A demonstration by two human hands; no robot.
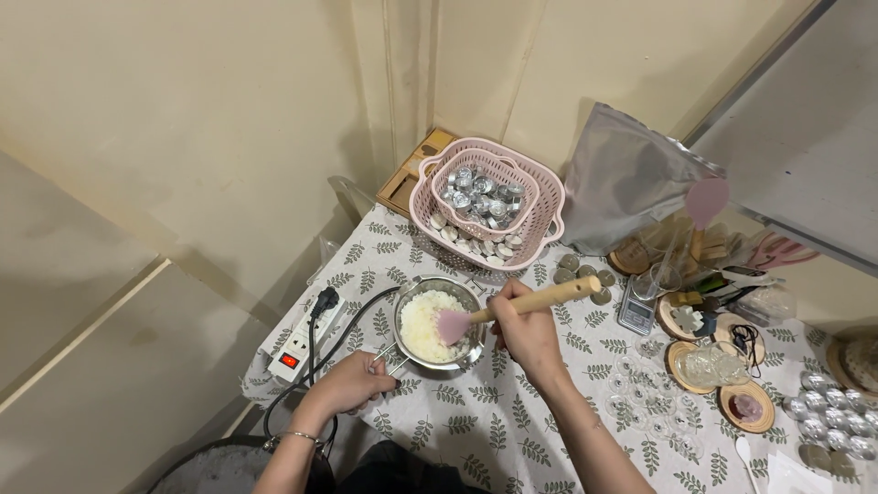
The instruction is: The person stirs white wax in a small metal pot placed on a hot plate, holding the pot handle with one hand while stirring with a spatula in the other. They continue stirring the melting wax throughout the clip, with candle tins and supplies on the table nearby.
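Note:
A small metal pot holds white wax flakes and sits on the leaf-patterned tablecloth. My left hand grips the pot's handle at its near-left side. My right hand is closed around the wooden handle of a pink silicone spatula, whose head dips into the flakes at the pot's right side.
A pink basket with a smaller pink basket of metal tealight cups stands behind the pot. A white power strip with black cables lies to the left. Clear moulds, wooden coasters, a small scale, a grey bag and more metal cups crowd the right.

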